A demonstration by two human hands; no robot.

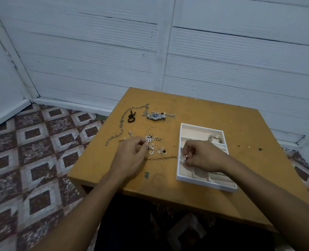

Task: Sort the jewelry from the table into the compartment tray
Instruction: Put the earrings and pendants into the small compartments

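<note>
A white compartment tray (181, 134) sits on the right of the wooden table, with silver bangles (215, 138) in its far right section. My right hand (202, 156) hovers over the tray's left compartments and pinches a small sparkly earring (183, 157). My left hand (132, 156) has its fingers curled over a cluster of small earrings and charms (154, 144); I cannot tell if it holds one. A thin chain (161, 158) lies between the hands. Farther back lie a wristwatch (155, 116), a long chunky chain (122, 122) and a black hair tie (131, 117).
The table (249, 127) is small, with its front edge close to my lap. Patterned floor tiles (41, 151) lie to the left, and a white panelled wall (150, 51) stands behind. Small dark specks mark the table's right side (259, 149).
</note>
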